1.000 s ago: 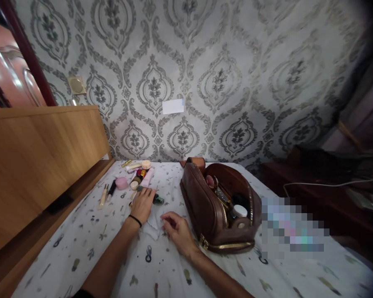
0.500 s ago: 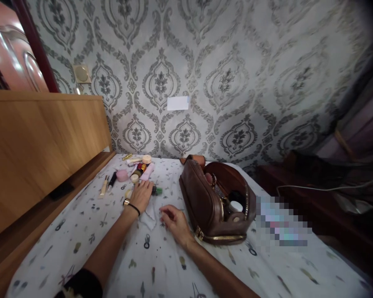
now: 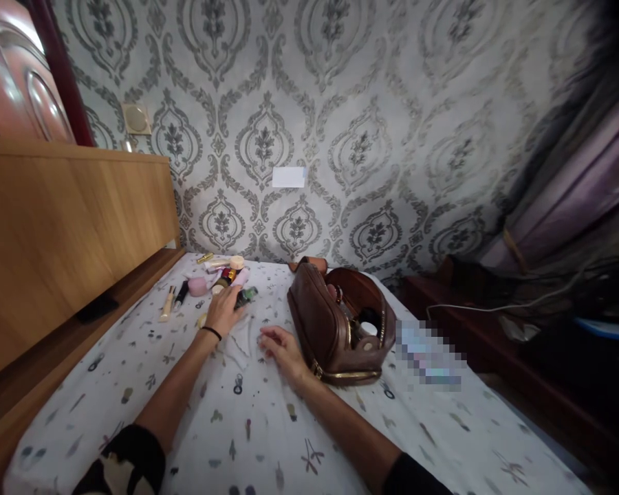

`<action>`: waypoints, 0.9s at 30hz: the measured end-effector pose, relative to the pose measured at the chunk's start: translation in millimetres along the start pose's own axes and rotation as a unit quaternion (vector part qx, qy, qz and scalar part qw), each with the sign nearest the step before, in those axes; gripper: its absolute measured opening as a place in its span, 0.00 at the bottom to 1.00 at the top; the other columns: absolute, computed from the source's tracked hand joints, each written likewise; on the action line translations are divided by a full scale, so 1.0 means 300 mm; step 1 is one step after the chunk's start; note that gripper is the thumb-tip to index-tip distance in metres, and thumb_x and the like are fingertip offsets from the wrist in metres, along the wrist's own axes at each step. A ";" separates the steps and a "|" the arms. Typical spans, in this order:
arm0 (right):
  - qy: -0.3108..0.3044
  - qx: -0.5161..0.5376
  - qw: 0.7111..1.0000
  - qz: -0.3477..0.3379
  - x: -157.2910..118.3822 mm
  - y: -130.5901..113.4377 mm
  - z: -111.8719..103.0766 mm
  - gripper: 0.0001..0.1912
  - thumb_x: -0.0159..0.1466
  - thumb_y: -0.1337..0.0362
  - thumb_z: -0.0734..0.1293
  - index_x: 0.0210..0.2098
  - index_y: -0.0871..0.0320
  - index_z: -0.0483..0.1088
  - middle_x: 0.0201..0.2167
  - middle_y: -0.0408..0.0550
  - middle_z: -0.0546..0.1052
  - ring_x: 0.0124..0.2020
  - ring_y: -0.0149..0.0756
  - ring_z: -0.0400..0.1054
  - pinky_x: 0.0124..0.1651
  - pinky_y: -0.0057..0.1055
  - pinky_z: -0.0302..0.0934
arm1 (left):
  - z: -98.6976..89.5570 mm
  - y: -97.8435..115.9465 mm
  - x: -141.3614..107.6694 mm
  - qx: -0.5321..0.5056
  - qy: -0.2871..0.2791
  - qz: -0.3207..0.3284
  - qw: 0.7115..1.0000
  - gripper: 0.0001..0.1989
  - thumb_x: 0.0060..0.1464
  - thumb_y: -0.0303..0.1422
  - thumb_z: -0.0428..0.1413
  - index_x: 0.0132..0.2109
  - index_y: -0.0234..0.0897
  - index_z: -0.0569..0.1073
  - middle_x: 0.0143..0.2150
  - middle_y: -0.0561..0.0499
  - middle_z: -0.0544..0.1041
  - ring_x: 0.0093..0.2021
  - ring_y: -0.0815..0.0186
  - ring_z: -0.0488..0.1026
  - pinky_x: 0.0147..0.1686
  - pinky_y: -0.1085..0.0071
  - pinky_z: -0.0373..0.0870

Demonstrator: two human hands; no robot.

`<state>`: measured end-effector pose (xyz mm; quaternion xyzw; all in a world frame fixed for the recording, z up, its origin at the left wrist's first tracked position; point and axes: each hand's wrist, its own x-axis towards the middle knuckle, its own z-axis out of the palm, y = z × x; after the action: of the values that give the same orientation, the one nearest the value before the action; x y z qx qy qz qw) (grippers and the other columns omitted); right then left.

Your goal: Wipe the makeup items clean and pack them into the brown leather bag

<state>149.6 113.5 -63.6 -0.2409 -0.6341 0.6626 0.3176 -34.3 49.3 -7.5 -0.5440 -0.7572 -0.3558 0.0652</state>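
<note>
My left hand [image 3: 223, 313] reaches over the left side of the bed, palm down, with its fingers around a small dark bottle with a green cap [image 3: 248, 295]. That bottle is slightly blurred, and the hand covers part of it. Below the hand lies a crumpled white piece, tissue or a sheet fold [image 3: 240, 352]. My right hand [image 3: 281, 350] rests just left of the bag, fingers loosely curled and apart, with nothing visible in them. The brown cosmetic bag [image 3: 314, 323] stands unzipped; a white-lidded jar [image 3: 368, 329] and other items show inside.
Beyond my left hand lie a pink jar [image 3: 197, 286], a black tube [image 3: 181, 294], a beige tube [image 3: 168, 304], a peach-lidded jar [image 3: 236, 262] and a gold tube [image 3: 205, 258]. A wooden cabinet [image 3: 77, 247] borders the left. A blurred-out item [image 3: 428, 354] lies right of the bag.
My left hand and the green-capped bottle have shifted slightly away from me and left. My right hand stays beside the bag. The camera view has turned a little to the right.
</note>
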 end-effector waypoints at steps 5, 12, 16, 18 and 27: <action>0.001 0.039 0.999 -0.019 -0.044 -0.038 0.007 0.25 0.54 0.50 0.71 0.47 0.56 0.72 0.43 0.52 0.76 0.43 0.42 0.72 0.39 0.34 0.68 | -0.047 0.066 0.018 -0.174 0.006 0.001 0.985 0.21 0.53 0.39 0.58 0.52 0.36 0.68 0.41 0.47 0.76 0.41 0.59 0.74 0.41 0.65 0.69; -0.012 0.072 0.997 -0.029 -0.096 -0.073 0.019 0.23 0.54 0.49 0.73 0.44 0.54 0.68 0.35 0.44 0.72 0.36 0.38 0.70 0.31 0.30 0.66 | -0.008 0.191 -0.033 -0.359 -0.134 0.022 0.924 0.19 0.54 0.44 0.56 0.46 0.34 0.69 0.38 0.48 0.76 0.39 0.62 0.73 0.37 0.69 0.71; -0.007 0.092 0.996 0.010 -0.123 -0.065 -0.004 0.22 0.53 0.48 0.73 0.37 0.56 0.67 0.29 0.41 0.70 0.28 0.33 0.68 0.24 0.26 0.59 | -0.045 0.120 -0.067 -0.206 -0.156 0.024 0.966 0.17 0.59 0.43 0.50 0.47 0.37 0.70 0.44 0.45 0.75 0.46 0.59 0.72 0.44 0.65 0.68; -0.008 0.114 0.993 0.027 -0.132 -0.066 -0.013 0.23 0.52 0.47 0.73 0.36 0.57 0.67 0.29 0.42 0.71 0.27 0.32 0.68 0.23 0.25 0.58 | -0.067 0.070 -0.095 -0.120 -0.160 0.022 0.980 0.14 0.53 0.42 0.56 0.42 0.38 0.72 0.43 0.45 0.74 0.47 0.55 0.70 0.49 0.61 0.65; 0.010 0.124 0.991 0.041 -0.130 -0.062 -0.021 0.26 0.51 0.45 0.73 0.38 0.57 0.67 0.30 0.43 0.72 0.28 0.33 0.69 0.26 0.27 0.60 | -0.024 0.045 -0.147 -0.111 -0.082 -0.010 0.990 0.07 0.53 0.34 0.55 0.29 0.40 0.67 0.29 0.51 0.69 0.35 0.60 0.68 0.42 0.64 0.63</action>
<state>182.8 89.5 -49.0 -0.2317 -0.5337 0.7461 0.3237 -7.1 12.9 -17.4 -0.5673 -0.7213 -0.3925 -0.0617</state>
